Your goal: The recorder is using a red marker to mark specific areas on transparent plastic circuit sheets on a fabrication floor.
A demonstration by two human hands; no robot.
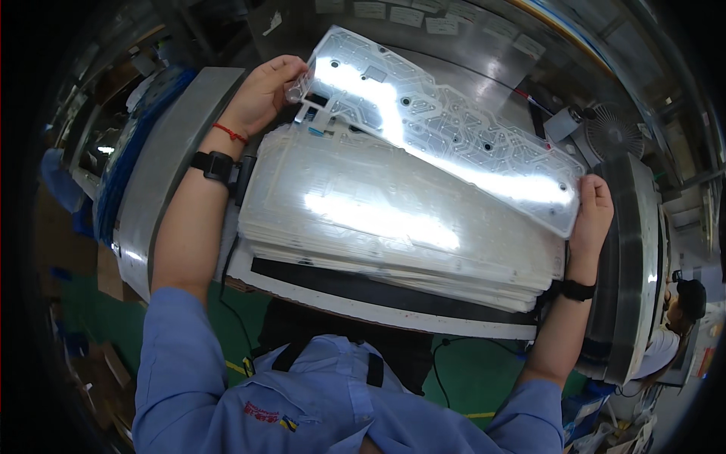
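Observation:
Between my two hands a clear plastic film sheet with printed circuit traces [454,129], like a keyboard membrane, is held up at a tilt, its left end farther away. My left hand [265,87] pinches its left end, where a small tab sticks out. At the lower right corner, the fingers of my right hand [592,216] close on the edge. Below and nearer lies a thick stack of similar translucent sheets [363,185], partly covered by the held one. Glare hides some of the traces.
The stack rests on a white-edged worktable [378,311]. Metal-sided stacks or panels stand at the left [162,166] and right [624,265]. A small fan [614,130] sits at the back right. Another person [677,325] is at the far right. Dark cables hang below the table.

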